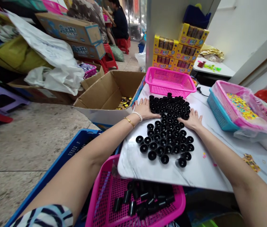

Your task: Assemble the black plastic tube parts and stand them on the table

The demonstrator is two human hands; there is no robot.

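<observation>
On the white table (132,165), I see black cups (169,126) between and around the left hand (145,109) and right hand (191,120). Both have fingers spread, gripping nothing. I would press gently and evenly, so no cup tips.

Both arms reach forward, the left arm (88,160) nearly straight, the right arm (221,157) slanting inward from the lower right. The left hand (145,109) and right hand (192,120) are apart, fingers spread, thumbs stretched toward each other.
</observation>
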